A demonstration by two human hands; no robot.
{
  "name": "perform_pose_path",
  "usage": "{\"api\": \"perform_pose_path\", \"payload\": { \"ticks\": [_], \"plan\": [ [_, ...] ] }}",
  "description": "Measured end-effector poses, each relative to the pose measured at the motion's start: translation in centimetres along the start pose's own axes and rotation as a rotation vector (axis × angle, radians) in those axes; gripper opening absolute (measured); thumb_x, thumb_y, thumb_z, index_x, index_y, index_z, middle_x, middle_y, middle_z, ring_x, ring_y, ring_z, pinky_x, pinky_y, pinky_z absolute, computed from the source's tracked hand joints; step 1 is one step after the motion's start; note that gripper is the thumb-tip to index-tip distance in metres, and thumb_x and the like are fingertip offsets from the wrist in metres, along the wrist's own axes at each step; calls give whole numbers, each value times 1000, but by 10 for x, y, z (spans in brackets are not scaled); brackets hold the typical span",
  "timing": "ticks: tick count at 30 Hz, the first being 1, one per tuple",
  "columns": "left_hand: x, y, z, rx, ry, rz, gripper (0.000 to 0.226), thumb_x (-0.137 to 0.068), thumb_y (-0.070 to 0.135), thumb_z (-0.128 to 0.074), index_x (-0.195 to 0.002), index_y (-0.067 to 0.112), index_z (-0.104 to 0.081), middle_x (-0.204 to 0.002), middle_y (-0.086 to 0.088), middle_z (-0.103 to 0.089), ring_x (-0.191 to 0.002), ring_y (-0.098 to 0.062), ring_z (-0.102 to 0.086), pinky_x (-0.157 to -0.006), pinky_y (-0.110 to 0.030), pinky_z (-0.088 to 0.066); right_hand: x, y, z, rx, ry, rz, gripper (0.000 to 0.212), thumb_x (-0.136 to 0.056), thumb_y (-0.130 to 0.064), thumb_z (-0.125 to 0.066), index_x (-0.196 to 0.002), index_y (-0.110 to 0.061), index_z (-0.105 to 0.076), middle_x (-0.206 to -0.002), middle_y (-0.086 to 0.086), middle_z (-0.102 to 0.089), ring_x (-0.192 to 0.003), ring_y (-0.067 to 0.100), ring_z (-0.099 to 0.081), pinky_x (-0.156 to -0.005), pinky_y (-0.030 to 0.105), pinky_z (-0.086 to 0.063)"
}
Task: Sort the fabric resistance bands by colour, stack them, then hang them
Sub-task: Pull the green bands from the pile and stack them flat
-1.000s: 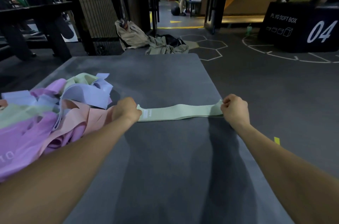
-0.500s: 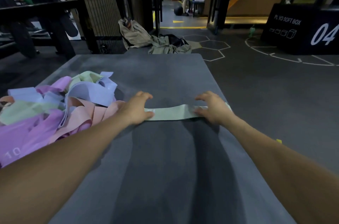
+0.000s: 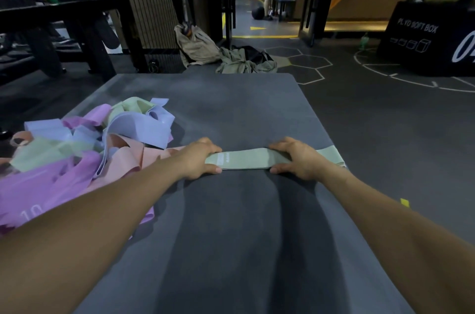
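A pale green fabric band (image 3: 245, 160) lies flat and stretched out across the grey mat (image 3: 231, 108). My left hand (image 3: 199, 158) presses its left end with flat fingers. My right hand (image 3: 298, 157) presses flat on it right of the middle, and the band's right end (image 3: 330, 155) shows beyond that hand at the mat's edge. A jumbled pile of bands (image 3: 77, 149) in purple, lilac-blue, pink and green lies on the mat's left side.
Dark gym floor surrounds the mat. A beige bag (image 3: 196, 46) and crumpled clothes (image 3: 244, 63) lie past the mat's far edge. A black plyo soft box (image 3: 426, 36) stands at the far right, a rack (image 3: 64, 31) at the far left. A person stands in the doorway.
Both hands let go of the band's ends, opened and pressed flat on it. My right hand slid inward along the band, leaving its right end uncovered.
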State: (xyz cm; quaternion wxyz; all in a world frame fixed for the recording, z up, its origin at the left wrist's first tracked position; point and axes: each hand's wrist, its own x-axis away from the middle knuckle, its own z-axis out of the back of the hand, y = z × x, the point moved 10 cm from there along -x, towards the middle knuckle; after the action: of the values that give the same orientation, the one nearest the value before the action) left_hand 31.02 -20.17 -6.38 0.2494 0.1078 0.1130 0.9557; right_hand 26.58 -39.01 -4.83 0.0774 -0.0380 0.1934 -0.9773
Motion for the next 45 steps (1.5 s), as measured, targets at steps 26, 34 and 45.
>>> {"api": "perform_pose_path", "payload": {
  "ticks": [26,34,45],
  "plan": [
    [15,-4,39,336,203,47,57,-86,8,-57,-139,19,-40,-145,-1,-39,-127,-17,-45,-105,-28,-38,-9,-51,16,17,-28,-47,68,-82,-29,-71,-141,-16,-40,-141,7,-41,-130,22,-41,-103,25,-32],
    [75,-75,136,217,573,131,34,-86,2,-53,-120,6,-57,-121,-11,-54,-110,-25,-55,-96,-28,-39,-56,-164,24,-118,142,95,35,-90,-14,-60,-122,-1,-57,-125,13,-56,-116,28,-53,-94,30,-39],
    [99,-191,163,50,601,336,43,-85,17,-62,-126,13,-52,-129,-8,-48,-119,-28,-47,-96,-36,-40,-147,-275,-4,-268,238,73,24,-92,-26,-57,-89,-2,-55,-94,16,-55,-91,28,-51,-76,35,-40]
  ]
}}
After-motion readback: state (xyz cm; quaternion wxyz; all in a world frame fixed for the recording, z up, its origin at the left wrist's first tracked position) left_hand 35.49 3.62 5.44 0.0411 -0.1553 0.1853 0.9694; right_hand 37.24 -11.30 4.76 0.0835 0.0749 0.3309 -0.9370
